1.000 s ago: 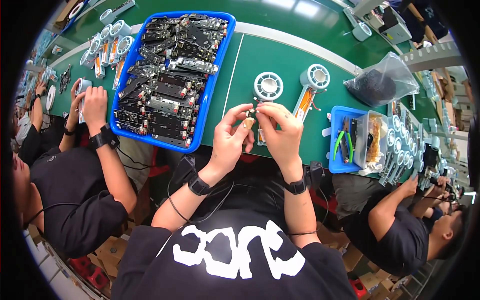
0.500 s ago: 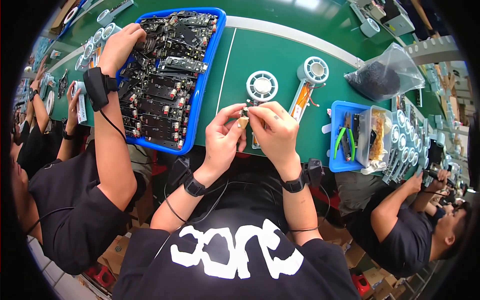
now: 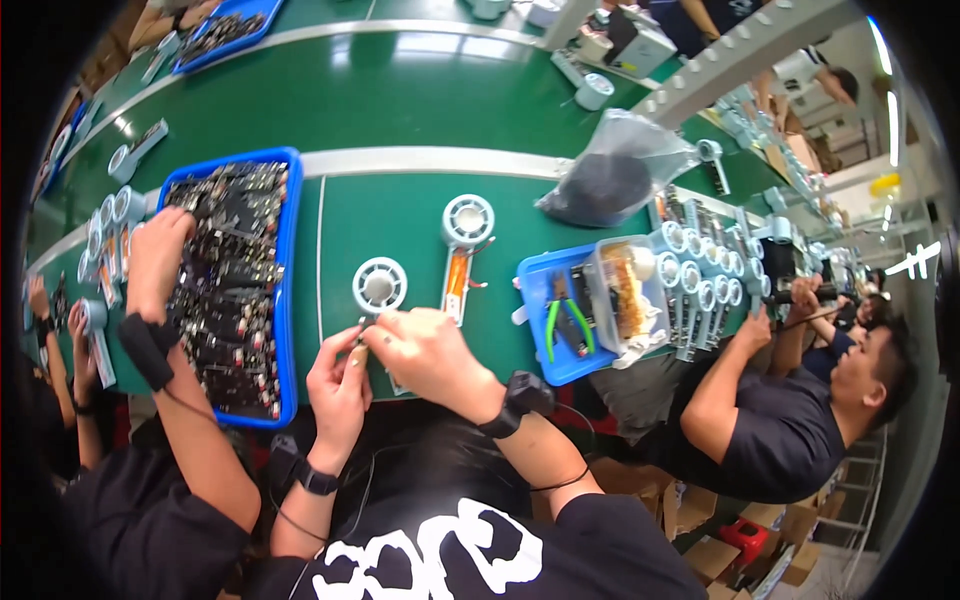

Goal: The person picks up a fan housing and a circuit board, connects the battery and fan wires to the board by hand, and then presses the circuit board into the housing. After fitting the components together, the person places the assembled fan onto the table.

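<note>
My left hand point(image 3: 338, 390) and my right hand point(image 3: 432, 355) meet just in front of a light-blue handheld fan point(image 3: 380, 287). Both are closed, fingertips pinched together over a small dark piece point(image 3: 365, 322), too small and blurred to name. A tan cover wraps my left thumb tip. The fan lies with its round grille up; my hands hide most of its handle. A second light-blue fan point(image 3: 468, 220) lies behind and to the right, its handle open on an orange inside, with thin red wires at the side.
On the left, a blue tray point(image 3: 291, 290) holds many black circuit boards; a co-worker's hand point(image 3: 160, 255) reaches into it. Right of the fans sit a blue bin point(image 3: 535, 280) with green-handled pliers point(image 3: 562, 325), a clear box, and a plastic bag point(image 3: 620, 165) of dark material. More fans stand in rows beyond.
The view has swung, so the table and its contents appear further left and lower. My hands stay pinched together, with the right now angled more across from the right. The co-worker's hand remains at the tray.
</note>
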Available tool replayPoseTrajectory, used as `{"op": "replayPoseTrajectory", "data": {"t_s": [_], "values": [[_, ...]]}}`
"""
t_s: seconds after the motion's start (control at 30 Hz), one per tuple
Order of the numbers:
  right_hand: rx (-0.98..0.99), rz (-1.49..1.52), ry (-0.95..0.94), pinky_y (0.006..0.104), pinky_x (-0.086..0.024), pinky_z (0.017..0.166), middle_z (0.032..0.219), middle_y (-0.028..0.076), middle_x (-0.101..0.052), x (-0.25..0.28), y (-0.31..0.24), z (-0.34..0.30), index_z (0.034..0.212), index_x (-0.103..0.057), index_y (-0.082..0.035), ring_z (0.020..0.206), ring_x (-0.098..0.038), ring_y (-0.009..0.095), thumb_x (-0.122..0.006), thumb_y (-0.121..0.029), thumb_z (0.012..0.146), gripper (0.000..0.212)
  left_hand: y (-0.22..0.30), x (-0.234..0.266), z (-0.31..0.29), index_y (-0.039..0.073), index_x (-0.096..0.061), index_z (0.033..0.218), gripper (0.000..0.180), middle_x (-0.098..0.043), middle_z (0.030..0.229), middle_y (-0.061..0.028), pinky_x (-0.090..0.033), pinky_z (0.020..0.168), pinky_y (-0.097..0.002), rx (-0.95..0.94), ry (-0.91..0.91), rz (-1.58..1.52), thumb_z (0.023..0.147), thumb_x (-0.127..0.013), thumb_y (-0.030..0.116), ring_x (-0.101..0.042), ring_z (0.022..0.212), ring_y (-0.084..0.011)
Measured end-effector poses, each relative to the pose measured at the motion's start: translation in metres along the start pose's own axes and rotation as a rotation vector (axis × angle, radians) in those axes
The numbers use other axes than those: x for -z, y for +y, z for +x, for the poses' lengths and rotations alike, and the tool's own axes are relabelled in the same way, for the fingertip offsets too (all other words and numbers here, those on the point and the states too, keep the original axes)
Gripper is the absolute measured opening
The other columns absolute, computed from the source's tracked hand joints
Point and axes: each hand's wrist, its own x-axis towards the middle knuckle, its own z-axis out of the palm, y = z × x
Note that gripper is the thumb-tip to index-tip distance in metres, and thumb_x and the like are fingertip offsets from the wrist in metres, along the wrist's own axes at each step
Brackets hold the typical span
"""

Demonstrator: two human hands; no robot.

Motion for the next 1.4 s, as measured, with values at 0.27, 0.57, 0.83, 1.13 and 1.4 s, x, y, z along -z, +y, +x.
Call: {"op": "replayPoseTrajectory", "data": {"t_s": [0.27, 0.57, 0.83, 1.13, 1.4], "values": [[0.108, 0.058, -0.052, 0.0367, -0.057, 0.064, 0.078, 0.007, -0.062, 0.009, 0.012, 0.007, 0.082, -0.064, -0.004, 0.070, -0.069, 0.023, -0.067, -0.012, 0.081, 0.008, -0.003, 0.013, 0.004, 0.003, -0.061, 0.122, 0.022, -0.058, 0.093, -0.0033, -0.033, 0.039, -0.0188, 0.058, -0.045, -0.093, 0.110, -0.048, 0.015, -0.044, 0.049, -0.0026], [0.245, -0.023, -0.398, 0.0383, -0.059, 0.064, 0.083, 0.012, -0.068, 0.026, 0.017, 0.028, 0.084, -0.067, -0.001, 0.075, -0.072, 0.028, -0.068, -0.011, 0.083, 0.011, -0.009, 0.017, 0.006, 0.003, -0.061, 0.120, 0.019, -0.059, 0.090, -0.0020, -0.032, 0.038, -0.0185, 0.013, -0.116, -0.008, 0.108, -0.051, 0.015, -0.043, 0.049, -0.0016], [0.176, -0.014, -0.413, 0.0395, -0.059, 0.065, 0.080, 0.012, -0.068, 0.022, 0.011, 0.027, 0.081, -0.068, 0.001, 0.078, -0.073, 0.028, -0.068, -0.010, 0.080, 0.010, -0.004, 0.007, 0.007, 0.003, -0.061, 0.119, 0.019, -0.058, 0.082, 0.0008, -0.031, 0.038, -0.0184, 0.011, -0.017, -0.019, 0.108, -0.052, 0.015, -0.042, 0.049, -0.0009], [0.065, -0.147, -0.407, 0.0383, -0.058, 0.065, 0.082, 0.011, -0.066, 0.022, -0.003, 0.029, 0.079, -0.068, -0.001, 0.079, -0.071, 0.027, -0.072, -0.009, 0.074, 0.011, -0.001, -0.004, 0.006, 0.004, -0.062, 0.120, 0.023, -0.049, 0.069, 0.0041, -0.028, 0.038, -0.0191, -0.030, 0.012, 0.046, 0.109, -0.053, 0.022, -0.038, 0.048, -0.0010], [0.045, -0.080, -0.476, 0.0385, -0.058, 0.064, 0.083, 0.013, -0.068, 0.030, -0.001, 0.037, 0.080, -0.068, 0.000, 0.078, -0.072, 0.027, -0.073, -0.008, 0.073, 0.011, -0.002, -0.001, 0.010, 0.003, -0.061, 0.120, 0.023, -0.048, 0.066, 0.0037, -0.029, 0.039, -0.0193, -0.029, -0.012, 0.035, 0.109, -0.052, 0.021, -0.038, 0.046, -0.0020]]}}
